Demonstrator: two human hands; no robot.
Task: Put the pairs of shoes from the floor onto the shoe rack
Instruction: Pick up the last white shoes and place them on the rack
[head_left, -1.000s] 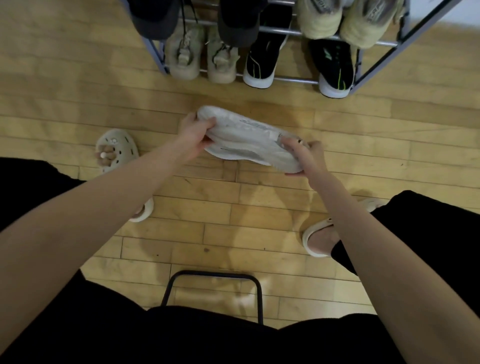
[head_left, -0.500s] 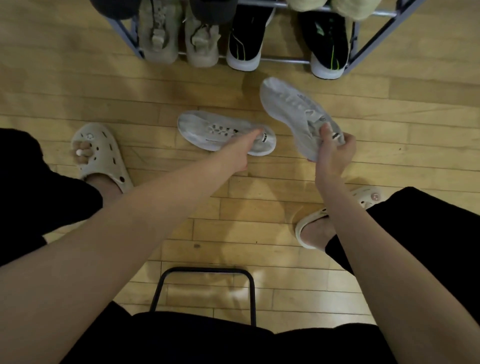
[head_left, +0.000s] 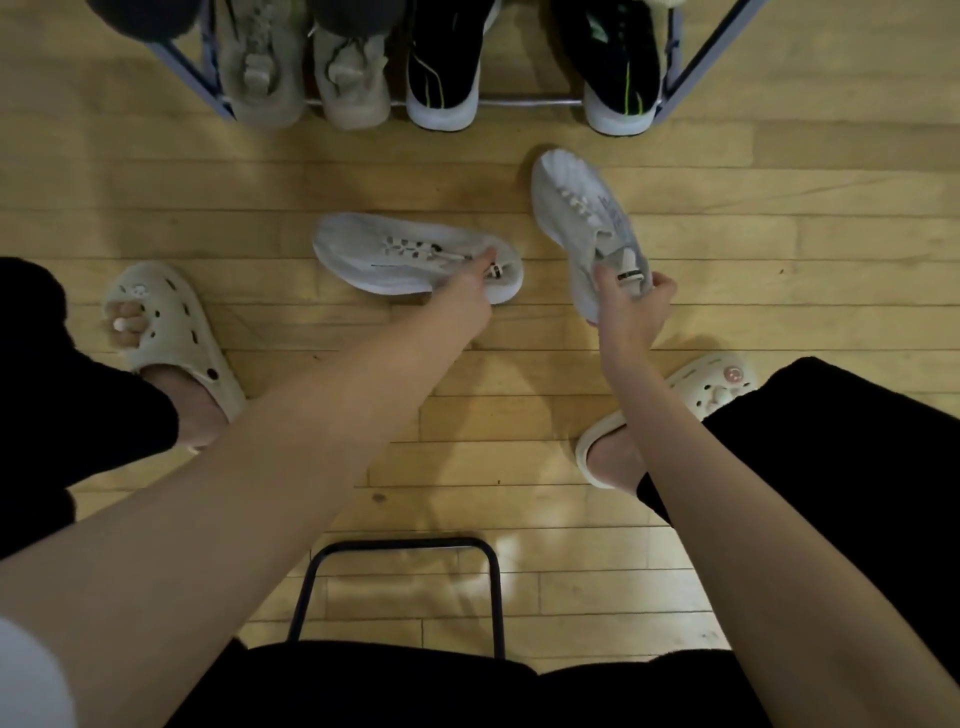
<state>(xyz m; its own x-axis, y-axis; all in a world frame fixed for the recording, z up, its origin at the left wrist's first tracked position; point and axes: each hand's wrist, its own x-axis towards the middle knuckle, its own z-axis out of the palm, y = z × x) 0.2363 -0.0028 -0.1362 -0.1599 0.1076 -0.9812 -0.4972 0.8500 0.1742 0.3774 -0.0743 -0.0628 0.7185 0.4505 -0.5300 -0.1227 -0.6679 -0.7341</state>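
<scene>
White shoes both sit low before the shoe rack (head_left: 691, 67); my left hand (head_left: 467, 291) pinches the heel of the left white shoe (head_left: 395, 260), which lies flat on the floor (head_left: 156, 192); my right hand (head_left: 631, 312) grips the heel of the right white shoe (head_left: 576, 208), toe pointing toward the rack.

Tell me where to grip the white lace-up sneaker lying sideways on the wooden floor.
Grip the white lace-up sneaker at its heel collar, coming from above on the right end. It lies flat, upper facing up, toe pointing left, so the heel opening is exposed there. The left hand already has fingers at that opening; whether it has closed on the shoe, I can't tell. The right hand holds the matching white sneaker by its heel too.
</scene>
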